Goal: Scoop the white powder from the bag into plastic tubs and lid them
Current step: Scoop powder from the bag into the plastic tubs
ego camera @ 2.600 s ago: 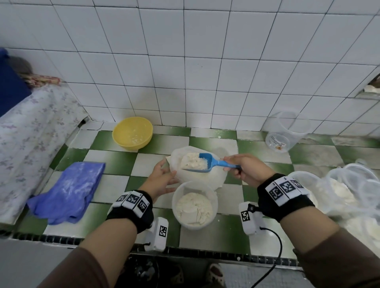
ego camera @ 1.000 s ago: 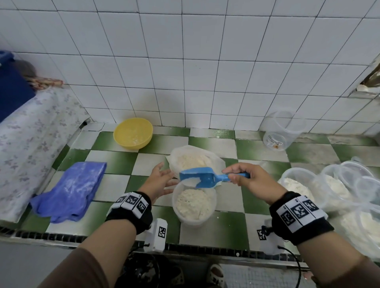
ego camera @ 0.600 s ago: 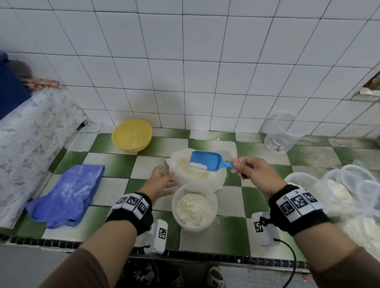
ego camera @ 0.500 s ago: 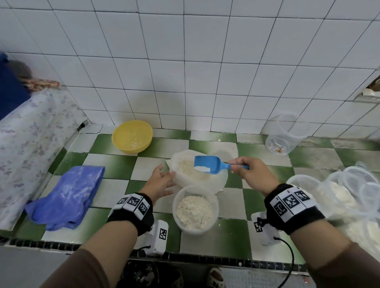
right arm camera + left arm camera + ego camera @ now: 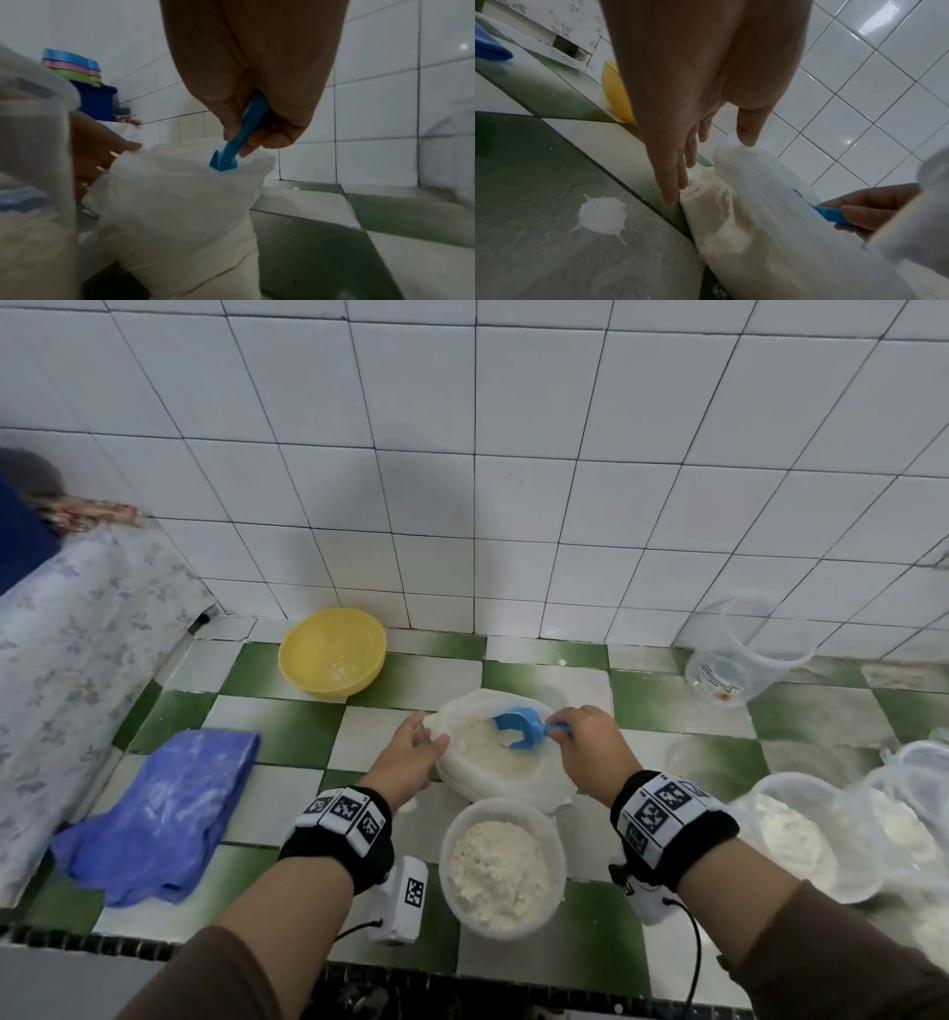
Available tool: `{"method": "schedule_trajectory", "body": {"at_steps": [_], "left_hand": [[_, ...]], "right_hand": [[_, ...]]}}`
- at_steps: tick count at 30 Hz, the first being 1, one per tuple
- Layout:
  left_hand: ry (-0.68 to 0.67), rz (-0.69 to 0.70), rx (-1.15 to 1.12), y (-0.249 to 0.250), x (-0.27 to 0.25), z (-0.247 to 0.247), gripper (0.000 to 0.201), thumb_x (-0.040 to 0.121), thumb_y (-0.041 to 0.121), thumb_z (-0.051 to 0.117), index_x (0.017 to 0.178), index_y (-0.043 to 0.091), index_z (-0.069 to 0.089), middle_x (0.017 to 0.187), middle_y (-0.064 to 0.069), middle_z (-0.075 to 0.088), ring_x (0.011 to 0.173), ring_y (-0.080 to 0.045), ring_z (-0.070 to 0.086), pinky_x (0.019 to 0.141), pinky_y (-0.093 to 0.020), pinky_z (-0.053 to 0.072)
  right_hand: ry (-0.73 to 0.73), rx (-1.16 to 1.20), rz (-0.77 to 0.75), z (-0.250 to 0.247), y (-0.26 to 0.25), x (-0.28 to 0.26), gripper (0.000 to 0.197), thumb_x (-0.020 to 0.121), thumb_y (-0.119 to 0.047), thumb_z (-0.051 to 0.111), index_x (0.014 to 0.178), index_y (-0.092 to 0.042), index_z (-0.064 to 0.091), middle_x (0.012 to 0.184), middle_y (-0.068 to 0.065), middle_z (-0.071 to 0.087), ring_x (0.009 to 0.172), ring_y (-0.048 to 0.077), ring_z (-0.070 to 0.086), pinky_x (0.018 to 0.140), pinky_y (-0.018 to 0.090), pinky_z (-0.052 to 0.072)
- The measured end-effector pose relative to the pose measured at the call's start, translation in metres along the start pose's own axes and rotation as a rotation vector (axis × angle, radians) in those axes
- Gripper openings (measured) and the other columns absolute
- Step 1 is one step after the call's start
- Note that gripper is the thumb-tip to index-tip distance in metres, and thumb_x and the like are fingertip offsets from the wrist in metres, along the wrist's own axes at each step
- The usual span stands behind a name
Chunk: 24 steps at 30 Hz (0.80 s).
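Note:
An open white bag [image 5: 493, 765] of white powder stands on the green-and-white tiled counter. In front of it sits a clear plastic tub [image 5: 503, 865], about half full of powder and without a lid. My right hand [image 5: 590, 747] grips the handle of a blue scoop [image 5: 518, 726], whose bowl dips into the powder inside the bag [image 5: 180, 203]. In the right wrist view the scoop [image 5: 236, 142] goes down past the bag's rim. My left hand [image 5: 411, 752] rests against the bag's left side with straight fingers [image 5: 675, 182], thumb on the bag [image 5: 757, 203] rim.
A yellow bowl [image 5: 332, 651] stands at the back left and a blue cloth [image 5: 164, 814] lies at the left. A clear jug [image 5: 739, 654] lies at the back right. Several clear tubs [image 5: 801, 839] with powder crowd the right edge. The counter's front edge [image 5: 308, 963] is close.
The scoop was tipped over the tub a second ago, then rose back over the bag and now digs into its powder. My left hand stayed at the bag.

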State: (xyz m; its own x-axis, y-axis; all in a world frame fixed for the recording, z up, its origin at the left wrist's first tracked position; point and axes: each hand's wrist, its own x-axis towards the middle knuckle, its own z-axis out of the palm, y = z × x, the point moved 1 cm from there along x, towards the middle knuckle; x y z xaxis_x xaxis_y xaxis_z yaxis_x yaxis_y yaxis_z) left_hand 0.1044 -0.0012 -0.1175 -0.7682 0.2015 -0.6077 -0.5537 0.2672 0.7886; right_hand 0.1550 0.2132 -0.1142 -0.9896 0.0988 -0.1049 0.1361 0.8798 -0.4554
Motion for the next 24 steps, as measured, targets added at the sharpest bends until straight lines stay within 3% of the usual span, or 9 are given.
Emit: {"method": "schedule_trajectory", "body": {"at_steps": [3, 6, 8, 11, 13, 15, 18, 24], "left_hand": [[-0.019, -0.012, 0.002, 0.001, 0.006, 0.001, 0.061, 0.098, 0.021, 0.05, 0.151, 0.022, 0.019, 0.148, -0.005, 0.041, 0.13, -0.027, 0.043, 0.106, -0.051, 0.039], [-0.044, -0.019, -0.016, 0.0, 0.011, 0.002, 0.058, 0.099, 0.018, 0.05, 0.149, 0.021, 0.023, 0.144, -0.008, 0.044, 0.126, -0.027, 0.047, 0.104, -0.049, 0.042], [-0.059, -0.014, -0.02, 0.0, 0.013, 0.002, 0.052, 0.099, 0.016, 0.049, 0.146, 0.021, 0.027, 0.14, -0.009, 0.048, 0.121, -0.026, 0.051, 0.102, -0.048, 0.045], [-0.071, -0.025, -0.029, 0.001, 0.017, 0.003, 0.056, 0.099, 0.016, 0.049, 0.149, 0.022, 0.024, 0.14, -0.009, 0.046, 0.12, -0.026, 0.051, 0.098, -0.043, 0.048], [-0.083, -0.027, -0.04, 0.001, 0.017, 0.003, 0.058, 0.099, 0.016, 0.048, 0.15, 0.023, 0.022, 0.141, -0.008, 0.044, 0.121, -0.026, 0.05, 0.093, -0.038, 0.049], [-0.09, -0.031, -0.044, 0.001, 0.018, 0.002, 0.059, 0.099, 0.015, 0.048, 0.15, 0.022, 0.021, 0.143, -0.008, 0.043, 0.122, -0.027, 0.05, 0.092, -0.037, 0.049], [-0.085, -0.028, -0.049, 0.001, 0.019, 0.002, 0.061, 0.098, 0.014, 0.05, 0.151, 0.023, 0.02, 0.144, -0.007, 0.041, 0.123, -0.027, 0.05, 0.094, -0.039, 0.05], [-0.076, -0.042, -0.027, -0.001, 0.022, 0.001, 0.065, 0.096, 0.017, 0.054, 0.151, 0.022, 0.019, 0.141, -0.009, 0.046, 0.12, -0.028, 0.053, 0.098, -0.044, 0.049]], "right_hand": [[0.015, 0.237, 0.163, 0.004, 0.003, 0.009, 0.021, 0.093, -0.011, 0.053, 0.106, -0.003, 0.067, 0.102, 0.014, 0.064, 0.09, 0.024, 0.057, 0.075, 0.021, 0.039], [-0.052, 0.321, 0.208, 0.004, 0.005, 0.013, 0.019, 0.092, -0.01, 0.055, 0.104, -0.003, 0.068, 0.088, 0.005, 0.061, 0.072, 0.012, 0.05, 0.057, 0.009, 0.035], [-0.078, 0.352, 0.213, 0.004, 0.003, 0.014, 0.017, 0.092, -0.009, 0.055, 0.101, -0.004, 0.068, 0.083, 0.003, 0.059, 0.068, 0.011, 0.049, 0.054, 0.005, 0.037], [-0.148, 0.395, 0.224, 0.007, -0.001, 0.016, 0.014, 0.093, -0.01, 0.054, 0.095, -0.009, 0.068, 0.079, 0.0, 0.058, 0.067, 0.009, 0.048, 0.052, 0.006, 0.036], [-0.198, 0.399, 0.213, 0.009, -0.005, 0.018, 0.015, 0.093, -0.01, 0.054, 0.082, -0.015, 0.063, 0.078, 0.0, 0.057, 0.067, 0.012, 0.047, 0.052, 0.008, 0.034], [-0.221, 0.391, 0.213, 0.011, -0.008, 0.019, 0.018, 0.093, -0.012, 0.054, 0.077, -0.014, 0.061, 0.081, 0.003, 0.059, 0.07, 0.015, 0.047, 0.057, 0.014, 0.036], [-0.229, 0.396, 0.23, 0.013, -0.009, 0.021, 0.019, 0.093, -0.013, 0.053, 0.088, -0.001, 0.067, 0.081, 0.006, 0.06, 0.068, 0.014, 0.047, 0.058, 0.016, 0.036], [-0.226, 0.385, 0.266, 0.014, -0.011, 0.02, 0.021, 0.094, -0.016, 0.053, 0.09, -0.001, 0.067, 0.08, 0.005, 0.059, 0.058, 0.006, 0.042, 0.052, 0.015, 0.034]]}}
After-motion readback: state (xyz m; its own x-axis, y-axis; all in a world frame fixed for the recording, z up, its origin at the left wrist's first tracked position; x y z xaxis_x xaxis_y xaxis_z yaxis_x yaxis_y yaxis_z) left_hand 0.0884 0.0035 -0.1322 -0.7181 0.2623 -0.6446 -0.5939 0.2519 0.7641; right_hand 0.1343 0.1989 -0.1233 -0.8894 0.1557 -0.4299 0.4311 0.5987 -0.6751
